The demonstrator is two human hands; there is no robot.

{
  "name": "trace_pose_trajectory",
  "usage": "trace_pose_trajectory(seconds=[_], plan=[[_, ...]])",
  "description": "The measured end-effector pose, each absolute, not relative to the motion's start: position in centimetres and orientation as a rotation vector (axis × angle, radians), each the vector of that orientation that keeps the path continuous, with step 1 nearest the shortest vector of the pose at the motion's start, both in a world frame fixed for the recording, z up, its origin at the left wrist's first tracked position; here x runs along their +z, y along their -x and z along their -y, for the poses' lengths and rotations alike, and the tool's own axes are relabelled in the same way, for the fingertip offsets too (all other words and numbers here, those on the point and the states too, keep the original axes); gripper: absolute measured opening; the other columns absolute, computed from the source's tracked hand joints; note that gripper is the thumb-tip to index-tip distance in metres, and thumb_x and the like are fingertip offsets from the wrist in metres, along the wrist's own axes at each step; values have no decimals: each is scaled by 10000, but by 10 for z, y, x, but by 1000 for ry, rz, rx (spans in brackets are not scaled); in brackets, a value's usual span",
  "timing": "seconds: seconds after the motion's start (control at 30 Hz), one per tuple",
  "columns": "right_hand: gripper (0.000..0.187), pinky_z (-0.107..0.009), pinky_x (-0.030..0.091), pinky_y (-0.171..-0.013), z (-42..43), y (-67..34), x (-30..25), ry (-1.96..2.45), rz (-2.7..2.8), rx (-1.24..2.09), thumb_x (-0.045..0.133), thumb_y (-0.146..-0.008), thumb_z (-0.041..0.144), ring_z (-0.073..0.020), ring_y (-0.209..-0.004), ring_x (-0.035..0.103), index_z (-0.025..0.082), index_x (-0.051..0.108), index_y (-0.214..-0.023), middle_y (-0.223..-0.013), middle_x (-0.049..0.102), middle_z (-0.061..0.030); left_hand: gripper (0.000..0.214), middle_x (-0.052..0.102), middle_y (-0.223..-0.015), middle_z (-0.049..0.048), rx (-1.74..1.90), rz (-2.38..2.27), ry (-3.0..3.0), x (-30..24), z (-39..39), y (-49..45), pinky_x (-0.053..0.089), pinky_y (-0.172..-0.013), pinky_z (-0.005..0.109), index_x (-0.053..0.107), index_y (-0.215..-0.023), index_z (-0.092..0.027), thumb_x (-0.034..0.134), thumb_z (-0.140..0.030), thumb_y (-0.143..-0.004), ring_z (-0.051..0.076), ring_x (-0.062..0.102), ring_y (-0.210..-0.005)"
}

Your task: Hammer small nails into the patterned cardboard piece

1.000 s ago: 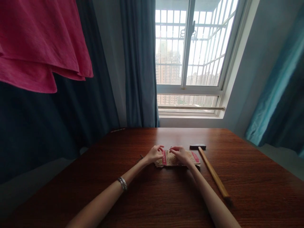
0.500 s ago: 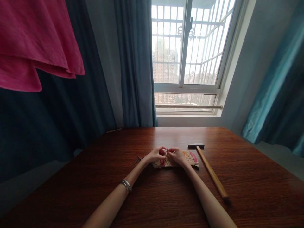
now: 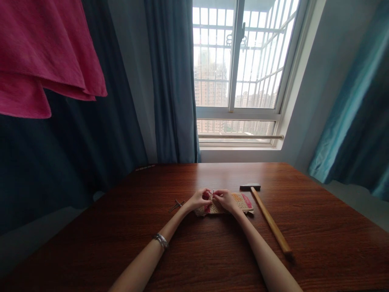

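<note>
A flat piece (image 3: 240,202) with a dotted beige, pink and yellow pattern lies on the table under both hands. My left hand (image 3: 199,199) curls over its left end, fingers closed around a small red shape (image 3: 207,195) that I cannot make out clearly. Thin upright nails show in the gap between the hands. With fingers pinched together, my right hand (image 3: 224,198) holds a nail (image 3: 213,192) above the patterned piece. Several loose nails (image 3: 176,205) lie crossed left of my left hand. To the right rests a hammer (image 3: 270,219) with a wooden handle and dark head.
Everything lies on a brown wooden table (image 3: 194,251). Beyond its far edge are a barred window (image 3: 237,113) and a blue curtain (image 3: 173,81). Pink cloth (image 3: 51,48) hangs at upper left, and another blue curtain (image 3: 340,121) hangs at right.
The view has shifted very slightly. Both hands stay over the patterned piece with almost the same grip; the hammer and loose nails have not moved.
</note>
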State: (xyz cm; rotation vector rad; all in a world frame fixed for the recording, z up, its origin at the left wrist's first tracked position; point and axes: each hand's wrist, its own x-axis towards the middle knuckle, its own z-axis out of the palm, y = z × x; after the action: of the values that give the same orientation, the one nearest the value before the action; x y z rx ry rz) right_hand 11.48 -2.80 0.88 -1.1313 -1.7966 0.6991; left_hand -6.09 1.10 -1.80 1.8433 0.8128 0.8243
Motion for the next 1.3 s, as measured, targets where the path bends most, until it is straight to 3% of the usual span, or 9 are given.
trace_pose_trajectory(seconds=[0.9,1.3], plan=[[272,-225,431,-604,25,-116,1,1135,1815,671,506,-738,312,-154,-659,584,147,701,-834,-720,685,-42,290,600,-785,16,884,-838,-1899,-23,-14,63,433,-654,238,538,-922,-127,596,-171,-641,127,563,-716],[269,-209,409,-586,26,-116,0,1094,1834,664,496,-749,298,-138,-642,566,147,702,-833,-706,678,-34,238,595,-703,19,946,-938,-1933,-22,-14,58,422,-604,220,584,-851,-112,610,-229,-645,123,549,-660]])
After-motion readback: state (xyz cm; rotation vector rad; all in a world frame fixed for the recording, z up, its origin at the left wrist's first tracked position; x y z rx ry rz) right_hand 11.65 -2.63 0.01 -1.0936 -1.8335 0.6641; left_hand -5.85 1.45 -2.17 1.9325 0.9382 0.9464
